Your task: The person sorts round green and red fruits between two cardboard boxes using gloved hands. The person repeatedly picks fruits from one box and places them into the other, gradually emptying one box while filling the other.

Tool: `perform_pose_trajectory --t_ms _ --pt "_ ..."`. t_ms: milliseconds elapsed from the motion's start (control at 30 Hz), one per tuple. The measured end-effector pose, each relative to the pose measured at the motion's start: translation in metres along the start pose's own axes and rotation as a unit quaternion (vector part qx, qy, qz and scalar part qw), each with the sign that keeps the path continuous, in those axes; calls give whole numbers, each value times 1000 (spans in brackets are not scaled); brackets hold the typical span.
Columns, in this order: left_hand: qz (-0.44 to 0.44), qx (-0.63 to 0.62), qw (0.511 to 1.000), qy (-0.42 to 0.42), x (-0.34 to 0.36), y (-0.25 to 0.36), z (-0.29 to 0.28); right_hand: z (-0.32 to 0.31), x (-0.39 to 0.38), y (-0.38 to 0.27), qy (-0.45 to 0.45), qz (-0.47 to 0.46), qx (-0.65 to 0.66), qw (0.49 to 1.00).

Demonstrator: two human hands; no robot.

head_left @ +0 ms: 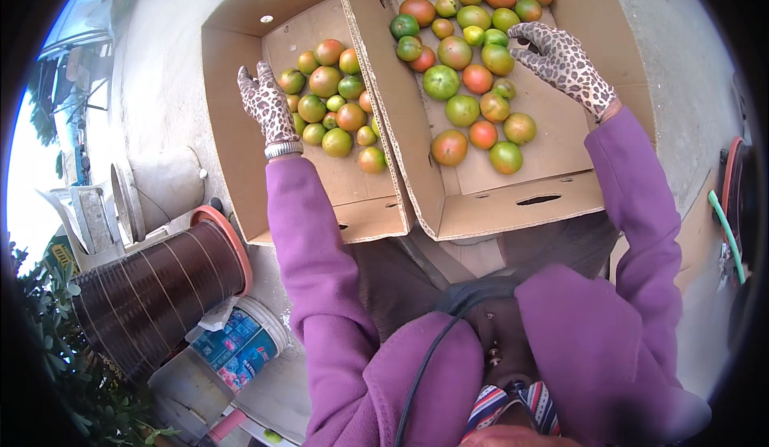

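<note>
Inside two open cardboard boxes set side by side, loose tomatoes in mixed green, orange and red are seen from above. In the left-hand box (232,126), a close cluster of tomatoes (324,81) is gathered toward the right wall; in the right-hand box (553,130), a larger, looser spread of tomatoes (477,78) is seen, with bare cardboard along its right side.

Both hands are covered by leopard-print gloves. The left hand (268,106) is held at the left edge of the cluster, its fingers apart and nothing seen in it. The right hand (565,62) is held beside the green tomatoes of the other box, thumb and fingers parted around a gap; whether any fruit is touched cannot be told.

For good handling, each tomato is probably best cupped lightly with the finger pads, lifted singly and set down without dropping, since firm squeezing could bruise the riper red ones. The tall walls between the boxes (404,126) would have to be cleared in any crossing.

To the left, a dark brown ribbed bin (160,279) with a reddish rim, a blue printed bucket (240,343), a whitish bucket (172,187) and leafy plants (60,367) are seen; a black cable (420,375) is draped across the purple jacket (432,343).
</note>
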State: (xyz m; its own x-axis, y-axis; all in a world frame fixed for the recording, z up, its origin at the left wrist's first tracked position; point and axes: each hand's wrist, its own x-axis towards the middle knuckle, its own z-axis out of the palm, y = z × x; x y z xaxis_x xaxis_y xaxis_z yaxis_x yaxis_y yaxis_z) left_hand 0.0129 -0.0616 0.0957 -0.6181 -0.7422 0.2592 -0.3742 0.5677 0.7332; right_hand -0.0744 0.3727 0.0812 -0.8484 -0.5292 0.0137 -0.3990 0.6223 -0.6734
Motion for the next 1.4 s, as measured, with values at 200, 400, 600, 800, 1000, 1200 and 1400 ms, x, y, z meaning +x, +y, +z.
perform_pose_trajectory --t_ms 200,400,600,800,1000,1200,1400 --pt "67 -343 924 -158 -122 188 49 0 0 21 -89 12 -132 987" --pt "361 23 916 -174 -153 147 113 7 -3 -3 -235 11 -126 964" --pt "333 31 919 -208 -144 153 110 39 -10 19 -249 -7 -215 944" --pt "294 40 922 -249 -149 157 109 69 -15 15 -205 29 -204 957" --pt "293 31 924 -242 -151 147 119 31 -1 0 -220 47 -254 941" --pt "210 64 894 -392 -150 156 112 21 -11 9 -189 26 -249 950" --pt "250 69 893 -368 -151 149 114 39 -12 25 -222 26 -186 957"
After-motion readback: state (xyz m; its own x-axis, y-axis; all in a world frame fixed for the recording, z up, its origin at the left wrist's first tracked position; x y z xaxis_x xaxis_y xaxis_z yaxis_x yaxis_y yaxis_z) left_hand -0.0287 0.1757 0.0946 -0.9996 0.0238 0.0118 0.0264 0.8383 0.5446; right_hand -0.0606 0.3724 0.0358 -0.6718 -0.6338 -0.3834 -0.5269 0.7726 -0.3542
